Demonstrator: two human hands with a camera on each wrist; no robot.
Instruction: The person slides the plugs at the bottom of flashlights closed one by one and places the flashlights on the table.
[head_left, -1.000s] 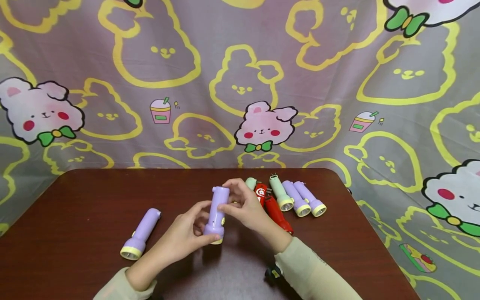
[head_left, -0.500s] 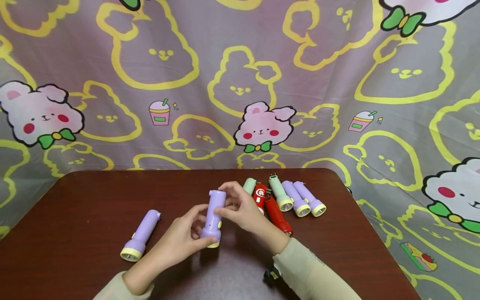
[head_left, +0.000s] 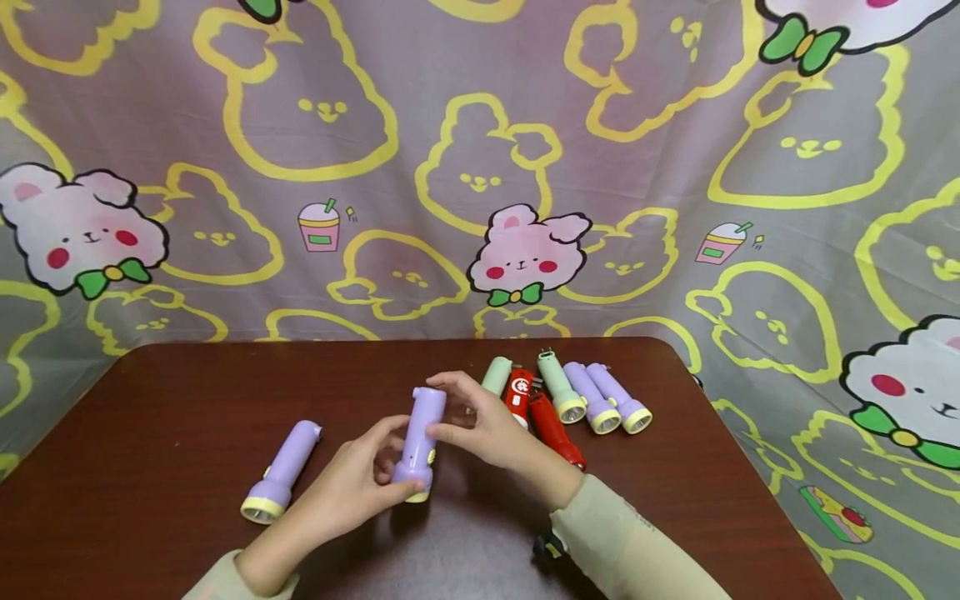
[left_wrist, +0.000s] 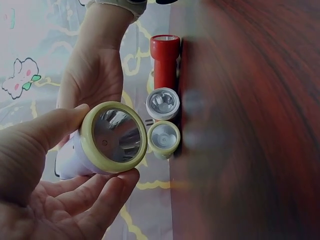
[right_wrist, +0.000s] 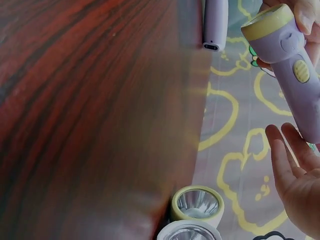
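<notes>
A purple flashlight with a yellow lens ring is raised at the middle of the table, tail up and lens tilted down. Thumb and fingers of my left hand pinch its head end. My right hand holds the upper body lightly, with the thumb on the near side and fingers behind, partly hidden. Toward me in the left wrist view faces the yellow-rimmed lens. On the flashlight's side, the right wrist view shows an oval yellow switch. Another purple flashlight lies left of my left hand.
At the back right lie several more flashlights: green ones, red ones and two purple ones side by side. A small black object is by the right sleeve. Patterned cloth hangs behind the brown table.
Both hands have shifted a little left and toward me, carrying the purple flashlight with them. Its hold looks much the same. The flashlights on the table have not moved.
</notes>
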